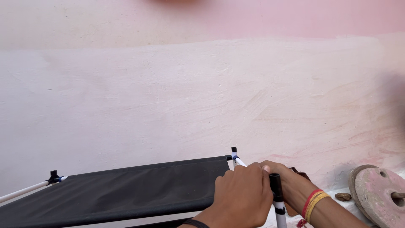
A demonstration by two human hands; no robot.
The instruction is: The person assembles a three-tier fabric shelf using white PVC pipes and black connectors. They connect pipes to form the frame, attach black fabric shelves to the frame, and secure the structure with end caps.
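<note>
A black fabric shelf [126, 190] is stretched between white tubes with black corner joints, low in the head view against a wall. My left hand [242, 196] is closed over the right end of the frame, next to an upright white tube with a black cap [276, 192]. My right hand [289, 181] reaches in behind that tube and grips the frame's near corner; it wears red and yellow threads [314, 203] on the wrist. Another black joint [234, 152] sticks up at the shelf's far right corner.
A pale plastered wall [202, 93] fills most of the view, pink near the top. A round stone disc with holes [382, 194] leans at the lower right, a small stone [342, 196] beside it. A white tube and black joint [52, 177] stand at the left.
</note>
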